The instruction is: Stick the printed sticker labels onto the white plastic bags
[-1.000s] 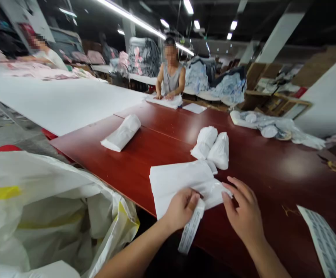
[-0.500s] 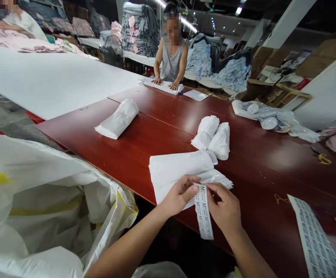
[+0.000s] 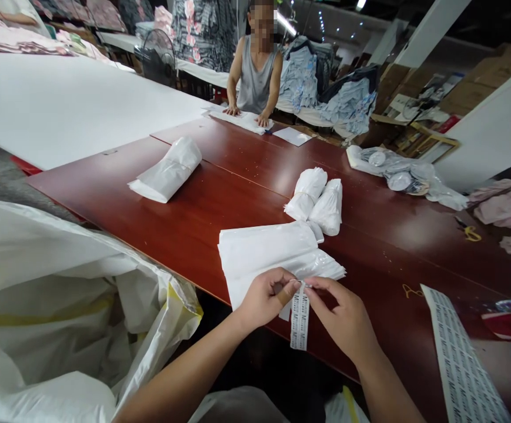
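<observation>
A narrow printed label strip [image 3: 299,323] hangs from the fingertips of both hands, at the table's near edge. My left hand [image 3: 266,296] pinches its top end from the left. My right hand [image 3: 341,314] pinches the same end from the right, its fingertips close to the left ones. Just beyond the hands lies a fanned stack of white plastic bags [image 3: 264,249]. Two white bundles [image 3: 308,191] stand side by side behind that stack. At the right, a larger sheet of printed labels [image 3: 462,352] lies on the red-brown table [image 3: 246,202].
Another rolled white bundle [image 3: 169,170] lies at the left. A large white sack [image 3: 61,317] gapes at the lower left. Yellow-handled scissors [image 3: 471,232] and a clear-bagged pile [image 3: 403,173] are at the right. Across the table, a person [image 3: 257,70] presses on white sheets.
Both hands have come closer together at the top of the strip, which now hangs straighter. The whole view has shifted slightly, so the table items appear a little higher and further left.
</observation>
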Demonstrator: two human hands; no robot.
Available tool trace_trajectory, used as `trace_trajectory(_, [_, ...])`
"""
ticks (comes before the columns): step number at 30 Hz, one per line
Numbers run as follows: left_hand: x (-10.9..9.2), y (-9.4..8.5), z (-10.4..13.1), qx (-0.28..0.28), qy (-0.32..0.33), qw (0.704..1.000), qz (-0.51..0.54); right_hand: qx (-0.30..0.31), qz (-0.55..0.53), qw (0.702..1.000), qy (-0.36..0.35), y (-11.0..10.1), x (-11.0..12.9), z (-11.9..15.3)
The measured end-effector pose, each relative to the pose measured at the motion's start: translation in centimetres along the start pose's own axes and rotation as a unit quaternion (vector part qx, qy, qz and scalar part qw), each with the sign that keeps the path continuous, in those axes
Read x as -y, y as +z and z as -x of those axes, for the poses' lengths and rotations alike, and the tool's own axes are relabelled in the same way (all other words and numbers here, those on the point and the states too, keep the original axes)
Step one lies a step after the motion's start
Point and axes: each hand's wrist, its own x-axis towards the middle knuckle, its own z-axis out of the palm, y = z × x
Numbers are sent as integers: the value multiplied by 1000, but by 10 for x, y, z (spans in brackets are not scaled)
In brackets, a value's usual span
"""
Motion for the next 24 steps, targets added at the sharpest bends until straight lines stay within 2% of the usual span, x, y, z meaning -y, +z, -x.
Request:
trace_trajectory(3, [-3,2,-1,-6,-23,999,-45,-32,58,993,-97,-3,1,8])
trace_trajectory(5, [-6,3,-1,-6,7,994,-111,-65,48,991,-110,-10,0,11])
trace_trajectory(6, [-7,4,-2,6,43,987,-152,-98,25,991,-89,-14,-3,11])
trace_trajectory(8, [-5,7,-1,51,137,962,-232,-205,-53,977,-1,-23,-14,5])
trace_trajectory(10, [1,12,1,98,207,929,-290,-306,-147,934,107,-29,-30,-5])
trace_trajectory(11, [5,15,2,109,224,917,-311,-331,-187,912,152,-30,-39,-11])
trace_trajectory(13, [12,18,5,114,233,906,-335,-333,-239,888,210,-26,-56,-21])
trace_trajectory(15, [16,20,7,114,234,904,-339,-307,-248,888,234,-18,-68,-24])
trace_trajectory(17, [17,20,7,112,234,906,-335,-276,-231,901,242,-9,-76,-21])
trace_trajectory(21, [15,18,7,97,230,913,-322,-220,-99,942,234,1,-82,-9])
trace_trajectory(24, [15,18,6,82,228,918,-313,-204,51,961,182,0,-79,-5])
